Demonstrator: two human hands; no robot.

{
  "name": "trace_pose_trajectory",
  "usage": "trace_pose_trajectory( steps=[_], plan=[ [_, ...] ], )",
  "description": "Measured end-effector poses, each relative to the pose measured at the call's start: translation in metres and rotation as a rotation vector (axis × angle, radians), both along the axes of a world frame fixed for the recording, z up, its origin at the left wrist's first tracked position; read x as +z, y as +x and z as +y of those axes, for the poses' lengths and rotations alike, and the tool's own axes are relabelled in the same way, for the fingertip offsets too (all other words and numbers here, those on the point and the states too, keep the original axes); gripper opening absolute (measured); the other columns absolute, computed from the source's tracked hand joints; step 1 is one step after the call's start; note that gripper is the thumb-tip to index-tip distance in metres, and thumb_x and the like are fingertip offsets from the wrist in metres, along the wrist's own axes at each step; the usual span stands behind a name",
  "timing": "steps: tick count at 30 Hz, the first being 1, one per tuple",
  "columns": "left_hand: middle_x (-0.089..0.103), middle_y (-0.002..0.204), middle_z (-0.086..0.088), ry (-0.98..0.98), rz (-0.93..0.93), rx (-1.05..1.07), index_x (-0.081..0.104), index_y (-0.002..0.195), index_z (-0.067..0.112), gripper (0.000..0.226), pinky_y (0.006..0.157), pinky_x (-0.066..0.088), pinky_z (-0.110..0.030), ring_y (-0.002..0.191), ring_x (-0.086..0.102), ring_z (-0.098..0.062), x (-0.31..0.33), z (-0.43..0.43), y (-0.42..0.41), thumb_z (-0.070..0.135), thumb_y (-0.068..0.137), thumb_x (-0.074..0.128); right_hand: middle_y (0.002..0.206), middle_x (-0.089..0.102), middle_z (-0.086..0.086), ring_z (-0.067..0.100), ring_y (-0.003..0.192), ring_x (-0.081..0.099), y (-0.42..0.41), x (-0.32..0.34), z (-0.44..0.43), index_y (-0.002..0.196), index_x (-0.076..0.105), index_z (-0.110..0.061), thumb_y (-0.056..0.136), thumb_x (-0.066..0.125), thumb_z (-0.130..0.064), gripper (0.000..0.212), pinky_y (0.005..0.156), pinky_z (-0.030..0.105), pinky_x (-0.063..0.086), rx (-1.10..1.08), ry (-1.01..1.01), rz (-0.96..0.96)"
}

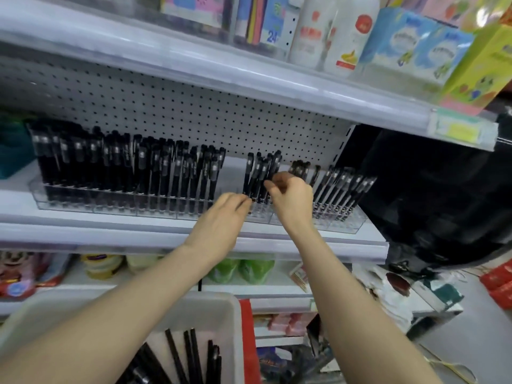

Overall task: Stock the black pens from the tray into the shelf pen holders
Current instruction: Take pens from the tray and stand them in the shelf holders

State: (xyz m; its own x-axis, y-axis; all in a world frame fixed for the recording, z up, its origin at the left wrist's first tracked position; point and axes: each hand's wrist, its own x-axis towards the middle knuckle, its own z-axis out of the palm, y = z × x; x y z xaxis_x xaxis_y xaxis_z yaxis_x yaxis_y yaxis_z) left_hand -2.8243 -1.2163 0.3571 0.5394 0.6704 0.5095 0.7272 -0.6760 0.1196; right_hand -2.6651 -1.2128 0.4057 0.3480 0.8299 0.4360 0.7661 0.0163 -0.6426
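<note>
Possibly topples slim black plastic pens [249, 169] leaning in clear acrylic holder [343, 225] while pinching them with left hand [221, 210], right hand [293, 196].

Pens [124, 167] stand in the holders [83, 203] on the shelf [166, 236]; the tray [219, 306], lower and nearer, holds loose pens [191, 353].

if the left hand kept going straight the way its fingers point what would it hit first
The small bunch of black capped pens standing in the clear plastic shelf holder: the left hand points up-right at their lower barrels and its fingertips seem to touch them, though depth is unclear.
</note>
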Motion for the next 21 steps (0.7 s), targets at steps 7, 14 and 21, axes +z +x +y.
trace_pose_trajectory(
  steps=[7, 14, 21],
  plan=[
    [0.062, 0.117, -0.015, 0.02, -0.007, 0.011, 0.061, 0.123, -0.004, 0.077, 0.091, 0.052, -0.037, 0.11, 0.058, -0.032, -0.004, 0.005, 0.002, -0.02, 0.049, 0.072, 0.095, 0.069, 0.01, 0.029, 0.089, 0.062, -0.004, -0.015, 0.004, 0.103, 0.069, -0.012, 0.094, 0.059, -0.027, 0.02, 0.076, 0.033, 0.047, -0.047, -0.055, -0.099],
    [0.054, 0.134, -0.015, 0.037, 0.022, 0.056, 0.051, 0.135, -0.001, 0.082, 0.102, 0.046, -0.037, 0.125, 0.048, -0.03, -0.008, -0.002, 0.005, -0.02, 0.058, 0.07, 0.091, 0.07, 0.008, 0.027, 0.085, 0.063, 0.001, -0.018, 0.006, 0.097, 0.07, -0.013, 0.095, 0.058, -0.03, 0.02, 0.068, 0.029, 0.038, -0.03, -0.053, -0.117],
    [0.047, 0.142, -0.007, 0.021, -0.073, 0.093, 0.048, 0.14, 0.011, 0.063, 0.101, 0.045, -0.038, 0.131, 0.04, -0.024, -0.011, -0.035, -0.028, -0.007, 0.082, 0.064, 0.091, 0.069, 0.007, 0.023, 0.085, 0.062, 0.008, -0.017, -0.007, 0.105, 0.07, -0.008, 0.092, 0.064, -0.024, 0.021, 0.079, 0.036, 0.051, -0.014, 0.044, -0.132]
  ],
)
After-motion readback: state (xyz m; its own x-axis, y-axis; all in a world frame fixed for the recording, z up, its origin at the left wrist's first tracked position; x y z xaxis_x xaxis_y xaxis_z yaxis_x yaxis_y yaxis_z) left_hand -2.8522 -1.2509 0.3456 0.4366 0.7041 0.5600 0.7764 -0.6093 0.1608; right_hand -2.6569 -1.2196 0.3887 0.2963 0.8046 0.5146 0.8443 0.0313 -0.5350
